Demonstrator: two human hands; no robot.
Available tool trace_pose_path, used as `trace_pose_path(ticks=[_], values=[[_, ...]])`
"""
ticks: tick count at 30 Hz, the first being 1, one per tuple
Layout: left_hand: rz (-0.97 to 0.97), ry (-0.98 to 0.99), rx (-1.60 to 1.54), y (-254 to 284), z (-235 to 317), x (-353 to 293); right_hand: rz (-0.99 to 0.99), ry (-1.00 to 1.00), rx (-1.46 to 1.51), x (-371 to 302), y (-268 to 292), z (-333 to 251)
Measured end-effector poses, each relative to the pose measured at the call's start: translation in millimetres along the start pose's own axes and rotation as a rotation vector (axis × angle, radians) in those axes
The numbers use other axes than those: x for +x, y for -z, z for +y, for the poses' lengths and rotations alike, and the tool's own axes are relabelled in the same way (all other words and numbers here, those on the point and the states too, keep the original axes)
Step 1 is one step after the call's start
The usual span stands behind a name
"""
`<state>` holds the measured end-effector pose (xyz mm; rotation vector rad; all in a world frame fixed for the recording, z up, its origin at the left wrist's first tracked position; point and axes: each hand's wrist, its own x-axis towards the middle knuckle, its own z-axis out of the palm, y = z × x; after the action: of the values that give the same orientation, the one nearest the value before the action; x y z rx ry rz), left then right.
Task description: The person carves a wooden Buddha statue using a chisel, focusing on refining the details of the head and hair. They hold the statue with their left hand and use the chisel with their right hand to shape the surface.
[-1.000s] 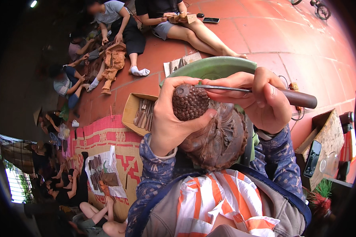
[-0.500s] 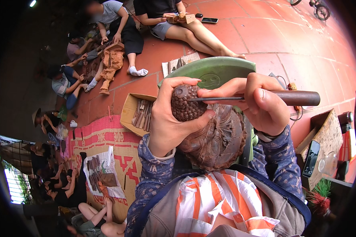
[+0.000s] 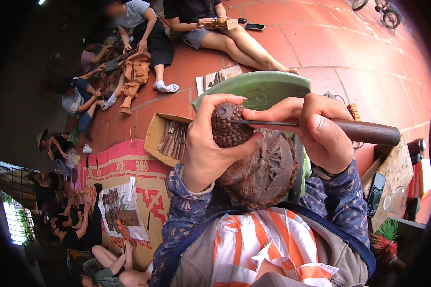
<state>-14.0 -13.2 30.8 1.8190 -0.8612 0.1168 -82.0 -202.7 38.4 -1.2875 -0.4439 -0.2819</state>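
Note:
My left hand [image 3: 203, 148] is closed round a dark brown carved wooden knob [image 3: 228, 130] covered in small round beads, with a smooth disc at its top. In my right hand [image 3: 323, 129] is a carving chisel [image 3: 368, 131], gripped near where its wooden handle meets the thin metal blade. The blade's tip touches the beaded surface, and my right index finger reaches along the blade to the knob. Below my hands a larger carved dark wooden piece [image 3: 263, 172], with wavy relief, rests at my lap, partly hidden by my left hand. Behind it stands a green plastic chair [image 3: 273, 83].
A cardboard box [image 3: 153, 138] of chisels sits left, beside a patterned mat [image 3: 151, 184] with more tools on paper. At right a wooden stand [image 3: 397, 179] bears a phone [image 3: 376, 187] and a glass. Several people work on the tiled floor, one near a reddish carved figure [image 3: 135, 79].
The chisel's handle has tipped down and to the right, and my right hand has shifted slightly the same way. The knob has moved a little right in my left hand's hold.

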Motion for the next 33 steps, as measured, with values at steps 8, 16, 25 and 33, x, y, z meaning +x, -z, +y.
trace_pose_path(ticks=[8,16,25,33], values=[[-0.013,0.054,-0.099,-1.9,-1.0,-1.1,0.013,0.306,-0.110,-5.3,-8.7,15.3],[-0.014,0.034,-0.070,2.3,-2.8,-3.1,0.007,0.373,0.167,2.5,4.7,1.2],[-0.030,0.026,-0.124,0.8,-4.8,-2.3,-0.009,0.060,0.094,-3.9,-4.6,3.2],[-0.027,0.050,-0.171,2.5,-4.9,-3.3,-0.108,-0.081,0.026,9.6,1.0,-16.3]])
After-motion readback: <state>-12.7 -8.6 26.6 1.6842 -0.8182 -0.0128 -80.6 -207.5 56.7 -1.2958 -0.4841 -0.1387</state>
